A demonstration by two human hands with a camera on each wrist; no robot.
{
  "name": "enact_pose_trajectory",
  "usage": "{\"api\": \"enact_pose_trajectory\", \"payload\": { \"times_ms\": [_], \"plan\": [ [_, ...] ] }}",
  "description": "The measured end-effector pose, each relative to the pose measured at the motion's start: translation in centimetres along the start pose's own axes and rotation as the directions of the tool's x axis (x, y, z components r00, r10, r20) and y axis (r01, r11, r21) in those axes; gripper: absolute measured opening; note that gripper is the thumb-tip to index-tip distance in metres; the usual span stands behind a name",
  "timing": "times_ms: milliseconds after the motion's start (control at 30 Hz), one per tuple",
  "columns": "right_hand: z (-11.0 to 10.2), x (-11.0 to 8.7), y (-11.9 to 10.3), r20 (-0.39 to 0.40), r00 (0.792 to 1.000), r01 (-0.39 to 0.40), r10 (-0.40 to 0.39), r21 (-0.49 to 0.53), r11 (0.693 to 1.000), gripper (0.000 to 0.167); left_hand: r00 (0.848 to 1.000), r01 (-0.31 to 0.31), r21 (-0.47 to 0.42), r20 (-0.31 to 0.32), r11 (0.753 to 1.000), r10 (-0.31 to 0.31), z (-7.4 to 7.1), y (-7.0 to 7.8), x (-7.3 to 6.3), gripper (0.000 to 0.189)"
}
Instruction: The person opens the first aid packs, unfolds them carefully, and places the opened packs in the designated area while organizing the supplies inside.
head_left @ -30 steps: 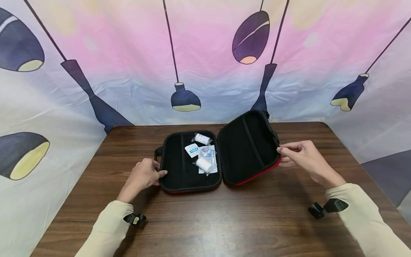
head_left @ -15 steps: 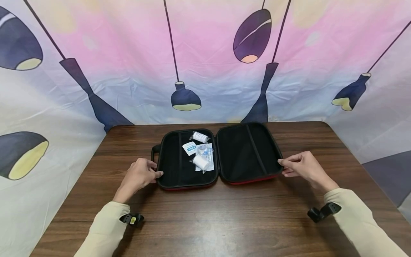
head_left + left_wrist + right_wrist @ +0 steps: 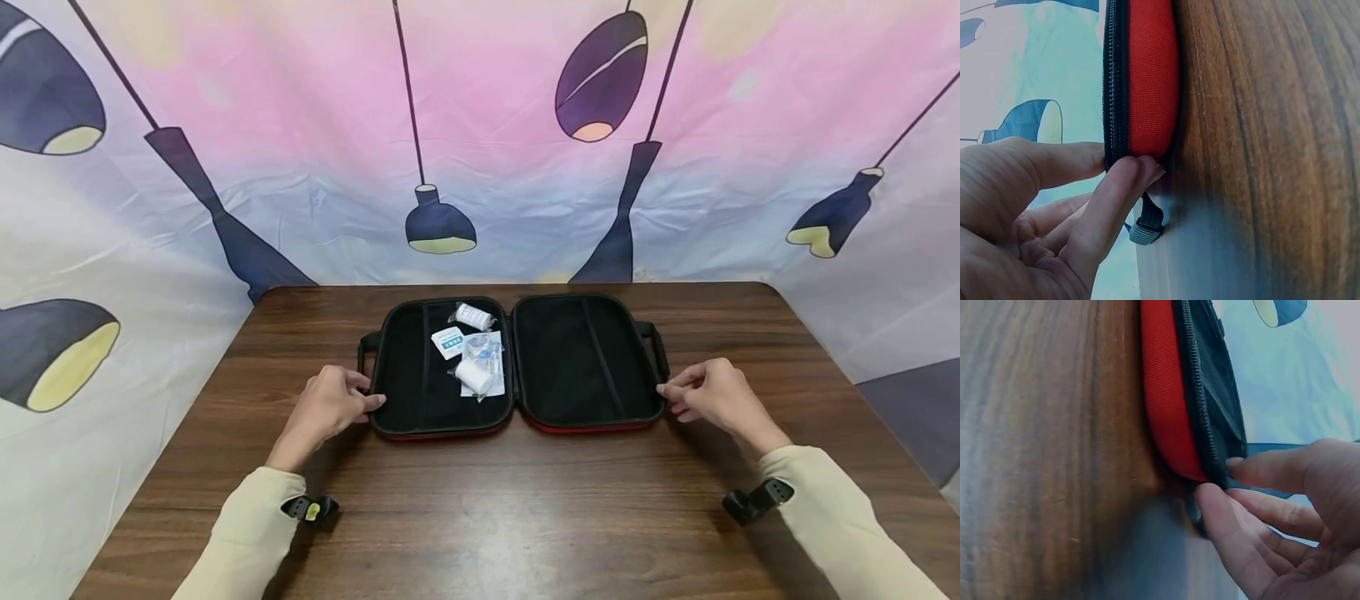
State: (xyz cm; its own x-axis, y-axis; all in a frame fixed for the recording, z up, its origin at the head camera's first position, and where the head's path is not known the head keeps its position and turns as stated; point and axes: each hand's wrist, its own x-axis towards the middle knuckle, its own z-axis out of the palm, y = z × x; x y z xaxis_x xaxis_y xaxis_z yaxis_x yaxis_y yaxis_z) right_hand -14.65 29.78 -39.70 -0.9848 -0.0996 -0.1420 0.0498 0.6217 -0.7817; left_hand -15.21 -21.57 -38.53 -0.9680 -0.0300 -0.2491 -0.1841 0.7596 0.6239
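Note:
A black-lined zip case with a red outside lies unfolded flat on the wooden table, its left half (image 3: 401,367) and right half (image 3: 566,367) side by side. My left hand (image 3: 330,404) pinches the near left corner, where the left wrist view shows the zip edge and red side (image 3: 1152,81) between thumb and finger. At the near right corner, my right hand (image 3: 716,396) pinches the rim; its red side (image 3: 1166,394) shows in the right wrist view. Inside the left half are two wrapped white bandage rolls, one at the back (image 3: 474,317), one nearer (image 3: 474,377), a small white packet (image 3: 448,342) and a clear-and-white packet (image 3: 491,352).
Carry handles stick out at the left (image 3: 365,350) and right (image 3: 657,346) sides of the case. The brown wooden table (image 3: 502,517) stretches in front of it. A printed cloth backdrop (image 3: 322,167) hangs right behind the table's far edge.
The case's right half has come down from a tilt to lie flat, my right hand lowering with it. Its right handle now shows. My left hand has kept its pinch on the left corner.

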Motion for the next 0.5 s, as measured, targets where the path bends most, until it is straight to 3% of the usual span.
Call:
{"api": "enact_pose_trajectory", "payload": {
  "times_ms": [200,500],
  "plan": [
    [0.0,0.5,-1.8,-0.045,0.996,0.068,-0.073,-0.089,0.994,0.02,1.0,-0.004,0.016,-0.003,1.0,0.004,0.1,0.1,0.1,0.048],
    [2.5,2.3,-5.3,0.003,0.977,0.212,-0.213,-0.12,0.97,0.012,1.0,-0.005,0.011,0.002,1.0,0.005,0.0,0.1,0.0,0.048]
  ]
}}
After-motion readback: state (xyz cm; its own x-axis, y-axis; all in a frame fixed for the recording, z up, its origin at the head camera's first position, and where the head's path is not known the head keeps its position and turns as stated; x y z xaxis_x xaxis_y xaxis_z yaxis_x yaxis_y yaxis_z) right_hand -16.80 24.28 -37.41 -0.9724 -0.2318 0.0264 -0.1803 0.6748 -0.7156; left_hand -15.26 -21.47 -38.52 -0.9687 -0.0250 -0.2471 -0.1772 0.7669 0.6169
